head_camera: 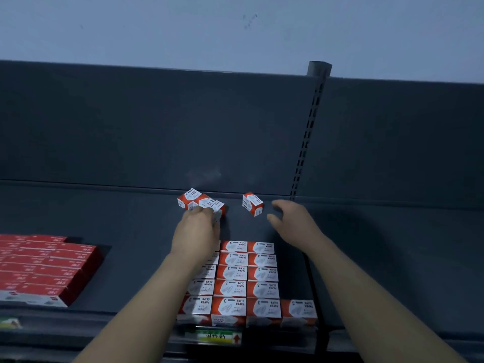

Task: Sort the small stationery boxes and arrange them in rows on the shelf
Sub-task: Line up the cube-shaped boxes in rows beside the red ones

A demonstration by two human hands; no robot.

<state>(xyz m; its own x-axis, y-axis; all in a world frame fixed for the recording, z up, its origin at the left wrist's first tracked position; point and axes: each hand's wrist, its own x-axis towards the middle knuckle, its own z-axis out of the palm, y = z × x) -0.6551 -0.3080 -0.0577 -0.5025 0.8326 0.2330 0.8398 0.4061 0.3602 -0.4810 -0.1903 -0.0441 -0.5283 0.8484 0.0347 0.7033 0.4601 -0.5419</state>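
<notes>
While the front of the shelf (131, 218) already carries a tidy block of paper-clip boxes (233, 286), 3 across with a 4th box extending the front row to the right, I judge the sorting well along but unfinished. At the back of the shelf my left grip (196, 231) pinches a loose cluster of boxes (193, 199), jumbled at odd angles. My right grip (290, 221) hangs spread and empty just beside a single tilted box (252, 204), not touching it. These strays are left to line up. The boxes are small red-and-white cartons printed "PAPER CLIPS", square-edged and light-looking. A separate stack of red boxes (39, 268) sits at the left.
</notes>
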